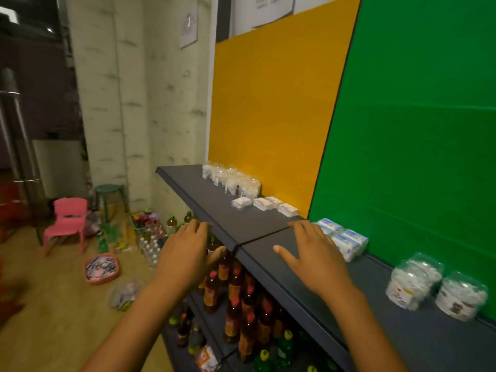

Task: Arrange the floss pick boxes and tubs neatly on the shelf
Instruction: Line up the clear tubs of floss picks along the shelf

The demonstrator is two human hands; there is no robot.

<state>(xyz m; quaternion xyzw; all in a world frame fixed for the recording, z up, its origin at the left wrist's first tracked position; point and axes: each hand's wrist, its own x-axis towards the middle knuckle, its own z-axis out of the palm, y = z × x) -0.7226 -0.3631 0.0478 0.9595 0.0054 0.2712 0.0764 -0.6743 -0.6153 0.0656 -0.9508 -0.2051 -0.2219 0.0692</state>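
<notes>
A dark shelf (222, 210) runs along a yellow and green back wall (268, 116). Its front strip is bare, giving hands free passage along the edge. Against the wall stand obstacles: clear tubs (233, 179) at the far end, flat white boxes (264, 204) next, blue-and-white packs (343, 238) mid-shelf, and two larger tubs (434, 291) nearest. Below, bottles (236, 296) crowd the lower shelf.

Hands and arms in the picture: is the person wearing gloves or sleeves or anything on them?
No. The left hand and the right hand are bare, with no gloves. Both forearms are bare too, with no sleeves as far as the picture shows. I can see no rings, watch or bracelets on them.
</notes>
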